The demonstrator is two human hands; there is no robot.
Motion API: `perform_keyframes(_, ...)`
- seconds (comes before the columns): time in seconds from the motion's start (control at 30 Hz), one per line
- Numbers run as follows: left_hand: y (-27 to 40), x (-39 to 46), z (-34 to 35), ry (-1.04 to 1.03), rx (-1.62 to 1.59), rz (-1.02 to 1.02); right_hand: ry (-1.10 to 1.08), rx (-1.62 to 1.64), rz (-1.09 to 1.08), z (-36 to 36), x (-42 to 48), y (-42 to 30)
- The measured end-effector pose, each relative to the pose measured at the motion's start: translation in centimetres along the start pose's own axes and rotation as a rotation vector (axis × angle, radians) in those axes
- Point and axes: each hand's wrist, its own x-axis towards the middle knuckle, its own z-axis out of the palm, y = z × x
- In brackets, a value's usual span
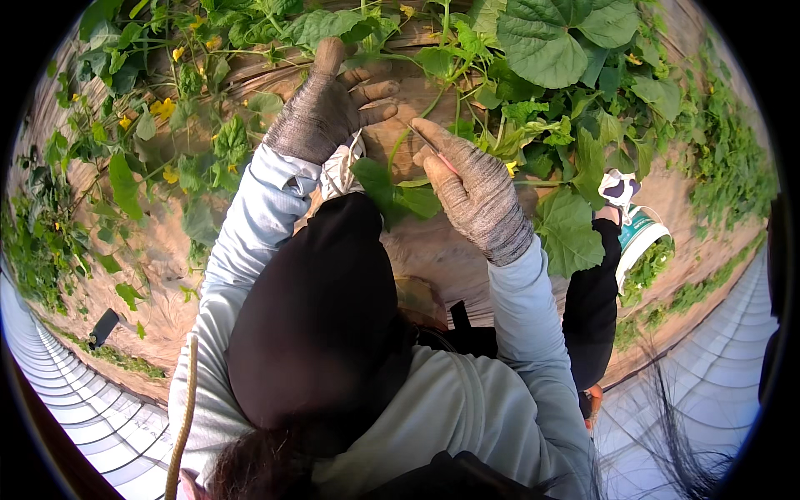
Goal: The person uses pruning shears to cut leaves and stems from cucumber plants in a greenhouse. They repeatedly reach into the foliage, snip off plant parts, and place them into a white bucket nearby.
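Note:
My left hand [331, 103], in a worn knit work glove, reaches into the vines with its fingers spread and nothing seen in it. To its right, my right hand [472, 184], gloved alike, holds a small thin blade [431, 146] between thumb and forefinger, pointing up and left. A curved green vine stem [400, 140] runs between the two hands. Green leaves [400, 194] hang just below, between my wrists. Broad leaves [542, 44] and leafy shoots spread beyond and to the right of my right hand.
Yellow-flowered vines [169, 109] cover the ground at the left. A white and green bucket [644, 240] holding cut greens lies tilted at the right, beside my shoe [620, 187]. Another shoe [342, 169] is near my left wrist. A dark flat object [104, 327] lies at the lower left.

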Motion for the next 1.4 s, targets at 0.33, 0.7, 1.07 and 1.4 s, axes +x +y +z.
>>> perform_keyframes(0.33,0.4,0.4,0.9,0.007,-0.01,0.04,0.426,-0.144,0.082,-0.8,-1.3,1.5)
perform_keyframes(0.7,0.2,0.3,0.9,0.007,0.015,0.049,0.461,-0.667,-0.051,1.2,2.7,1.1)
perform_keyframes(1.07,0.4,0.2,1.1,0.001,0.029,0.047,0.482,0.065,0.333,0.1,-0.7,0.2)
perform_keyframes(1.4,0.4,0.3,1.0,-0.002,0.03,0.032,0.631,0.11,0.207,-1.2,0.7,0.4)
